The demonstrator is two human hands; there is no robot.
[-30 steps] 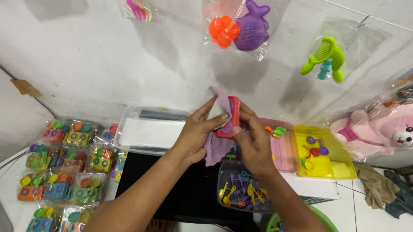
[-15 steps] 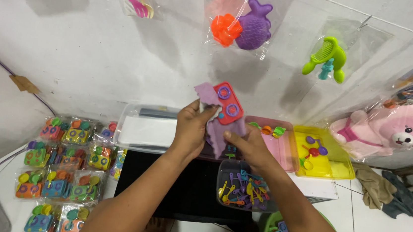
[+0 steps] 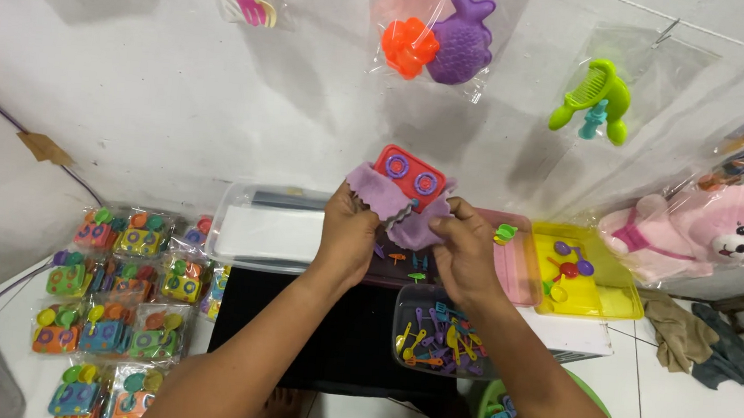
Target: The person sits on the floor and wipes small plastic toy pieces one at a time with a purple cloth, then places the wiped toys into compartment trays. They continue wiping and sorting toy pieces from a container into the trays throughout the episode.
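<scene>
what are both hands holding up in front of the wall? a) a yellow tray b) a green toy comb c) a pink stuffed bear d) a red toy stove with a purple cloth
d: the left hand and right hand together grip a red plastic toy stove with purple burner rings wrapped partly in a purple wavy-edged cloth, raised above the black table.

**Operator body: bare arms, no wearables**

Left hand (image 3: 347,234) and right hand (image 3: 465,249): both bare, no gloves, rings or watch visible. Forearms bare up to the frame's bottom edge, no sleeves in view. Fingernails short and unpainted where visible.
</scene>
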